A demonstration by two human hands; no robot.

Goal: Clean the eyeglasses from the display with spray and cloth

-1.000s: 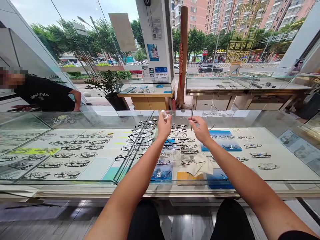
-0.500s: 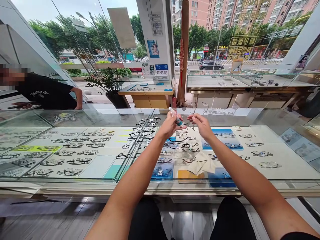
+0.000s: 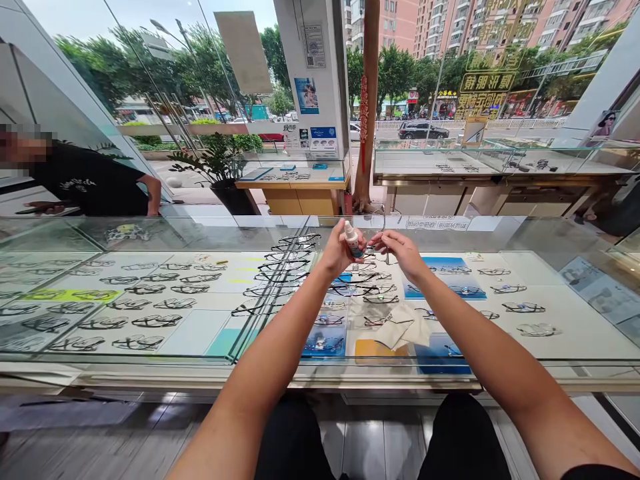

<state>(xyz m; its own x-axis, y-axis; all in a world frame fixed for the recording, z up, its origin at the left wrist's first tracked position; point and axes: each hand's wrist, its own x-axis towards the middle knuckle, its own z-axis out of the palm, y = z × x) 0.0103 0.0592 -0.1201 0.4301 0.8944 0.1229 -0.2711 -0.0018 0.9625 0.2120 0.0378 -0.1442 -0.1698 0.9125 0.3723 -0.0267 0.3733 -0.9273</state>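
1. The left hand [image 3: 334,252] is wrapped round a small bottle [image 3: 352,239], held above the counter [image 3: 165,371] with its white top up and leaning slightly left. A loose or damp grip could let it slip onto the glass.

2. The right hand [image 3: 404,253] has its thumb and fingertips pinched on thin-framed glasses [image 3: 384,217], held up just beside the bottle. That is a light hold on a slim part; a knock could twist the frame or make it drop.

3. The two hands are very near each other – whether their fingertips touch, I cannot tell. A small misjudged move could bump the bottle against the lenses and scratch them.

4. Whether the bottle's top is capped is too small to tell. If it is uncapped, squeezing or pressing while it points up could send liquid towards the person rather than the lenses.

5. A row of dark frames [image 3: 283,269] lies along the counter, close to the left forearm. A lowered elbow or sleeve-less arm could sweep some aside.

6. The pale cloth [image 3: 404,328] lies nearer the body, below the right hand – drips could wet it.
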